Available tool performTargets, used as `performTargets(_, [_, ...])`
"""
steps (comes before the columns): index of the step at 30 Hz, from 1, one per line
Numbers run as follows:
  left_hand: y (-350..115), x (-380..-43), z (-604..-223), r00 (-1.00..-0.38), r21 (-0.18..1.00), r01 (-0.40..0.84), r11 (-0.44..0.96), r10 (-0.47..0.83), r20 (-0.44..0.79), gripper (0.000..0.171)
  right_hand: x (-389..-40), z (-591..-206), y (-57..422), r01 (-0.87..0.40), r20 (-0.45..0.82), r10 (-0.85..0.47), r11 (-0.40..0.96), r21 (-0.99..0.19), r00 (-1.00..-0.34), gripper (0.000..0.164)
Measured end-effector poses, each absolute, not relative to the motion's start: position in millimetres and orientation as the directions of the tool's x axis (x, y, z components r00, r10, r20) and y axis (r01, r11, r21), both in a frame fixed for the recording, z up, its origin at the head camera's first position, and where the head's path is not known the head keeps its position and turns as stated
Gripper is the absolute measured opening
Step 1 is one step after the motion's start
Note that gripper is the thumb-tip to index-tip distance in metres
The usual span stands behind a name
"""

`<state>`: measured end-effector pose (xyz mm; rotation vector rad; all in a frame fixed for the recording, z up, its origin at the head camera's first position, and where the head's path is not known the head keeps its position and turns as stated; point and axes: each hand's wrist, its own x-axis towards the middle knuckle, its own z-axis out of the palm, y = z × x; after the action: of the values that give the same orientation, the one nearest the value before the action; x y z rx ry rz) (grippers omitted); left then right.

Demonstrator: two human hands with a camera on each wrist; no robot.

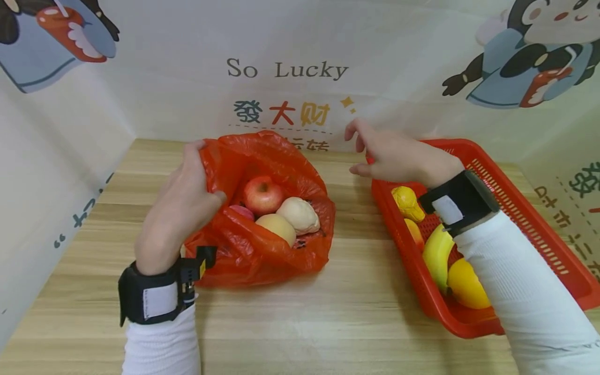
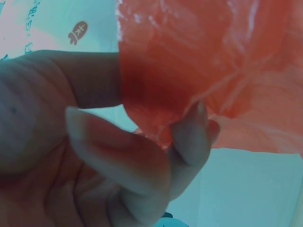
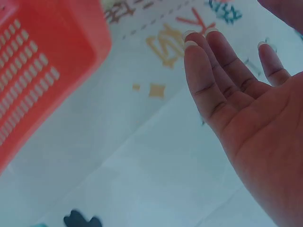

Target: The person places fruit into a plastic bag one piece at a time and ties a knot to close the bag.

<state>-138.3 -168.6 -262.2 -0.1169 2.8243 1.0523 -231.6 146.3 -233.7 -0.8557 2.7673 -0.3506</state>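
Note:
A red plastic bag (image 1: pixel 234 263) lies with its mouth spread on the table. My left hand (image 1: pixel 180 200) grips the bag's left rim; in the left wrist view the thin film passes between its curled fingers (image 2: pixel 189 137). Inside the bag sit a red round fruit (image 1: pixel 263 195), a whitish lumpy piece (image 1: pixel 300 215), a pale yellow round fruit (image 1: pixel 277 228) and a partly covered pink one (image 1: pixel 242 211). My right hand (image 1: pixel 403 156) hovers by the far left corner of a red basket (image 1: pixel 398 250), fingers loosely spread, and holds nothing in the right wrist view.
Within the basket are a banana (image 1: pixel 437 258), a yellow round fruit (image 1: pixel 467 285), a yellow lumpy piece (image 1: pixel 407 203) and an orange one (image 1: pixel 414 234). My right forearm covers part of the basket. Printed white walls (image 1: pixel 187 78) enclose the wooden table (image 1: pixel 300 328).

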Motion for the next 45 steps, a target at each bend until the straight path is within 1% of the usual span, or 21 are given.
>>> performTargets(8, [-169, -139, -263, -0.991, 0.652, -0.11, 0.75, -0.028, -0.134, 0.09, -240, -224, 179, -0.437, -0.17, -0.495, 0.852, -0.29, -0.852, 0.053])
performTargets(11, [-169, -139, -264, -0.991, 0.654, -0.11, 0.748, -0.03, -0.133, 0.09, -245, -227, 192, -0.409, -0.182, -0.468, 0.867, -0.283, -0.865, 0.053])
performTargets(16, [-169, -139, -265, -0.991, 0.652, -0.107, 0.75, -0.028, -0.131, 0.089, -251, -234, 215, -0.373, -0.191, -0.442, 0.874, -0.311, -0.877, 0.052])
performTargets(21, [-169, -139, -264, -0.992, 0.65, -0.105, 0.753, -0.029, -0.126, 0.089, -254, -240, 234, -0.353, -0.211, -0.421, 0.888, -0.293, -0.882, 0.055])
performTargets(26, [-169, -139, -265, -0.991, 0.654, -0.112, 0.748, -0.034, -0.132, 0.089, -254, -248, 248, -0.337, -0.257, -0.408, 0.9, -0.277, -0.876, 0.064])
performTargets(35, [-169, -137, -265, -0.992, 0.652, -0.104, 0.751, -0.032, -0.12, 0.088, -258, -267, 257, -0.249, -0.389, -0.37, 0.912, -0.327, -0.844, 0.08])
performTargets(38, [-169, -137, -265, -0.992, 0.652, -0.104, 0.751, -0.032, -0.122, 0.088, -260, -277, 254, -0.233, -0.425, -0.36, 0.918, -0.322, -0.83, 0.086])
performTargets(41, [-169, -137, -265, -0.991, 0.655, -0.107, 0.748, -0.031, -0.127, 0.088, -260, -286, 251, -0.215, -0.461, -0.352, 0.922, -0.323, -0.814, 0.089])
performTargets(45, [-169, -137, -264, -0.991, 0.657, -0.109, 0.746, -0.031, -0.13, 0.088, -260, -293, 248, -0.22, -0.488, -0.351, 0.926, -0.305, -0.799, 0.086])
